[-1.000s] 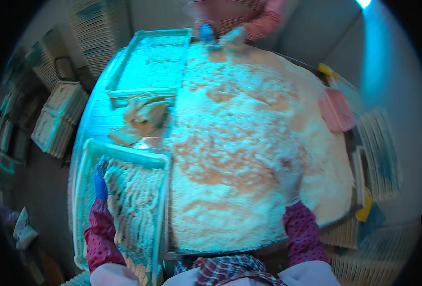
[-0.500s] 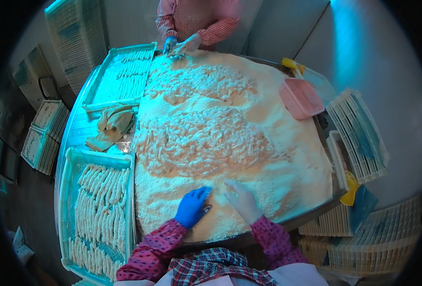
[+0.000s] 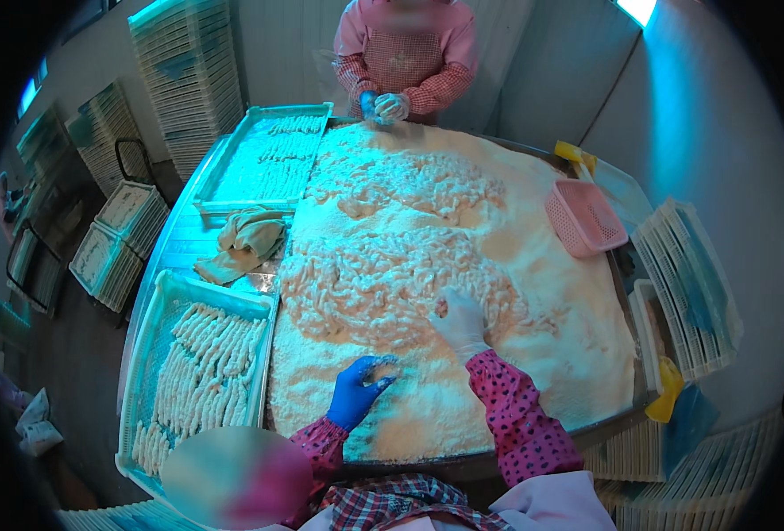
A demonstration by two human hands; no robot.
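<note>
The loose heap of pale, wet-looking, finger-thin strips (image 3: pixel 365 283) lies at the centre of the table, on a bed of cream-coloured dry crumbs (image 3: pixel 409 420); each strip looks light, limp and probably slippery where bare, so a gentle hold around its middle should suit it better than a hard pinch at one end (soft pieces like these would likely stretch or tear). The coated rows in the pale green, rectangular plastic mesh tray (image 3: pixel 224 290), at eight o'clock from the heap, look drier and easier to grip. The right hand, in a thin whitish glove (image 3: pixel 460 326), points toward eleven o'clock at the heap's near edge, fingers curled; whether the pinkish bit there is pinched, I cannot tell. The left hand, in a blue glove (image 3: pixel 356 394), angles toward one o'clock over the crumbs, thumb and fingers parted, apparently holding nothing.
</note>
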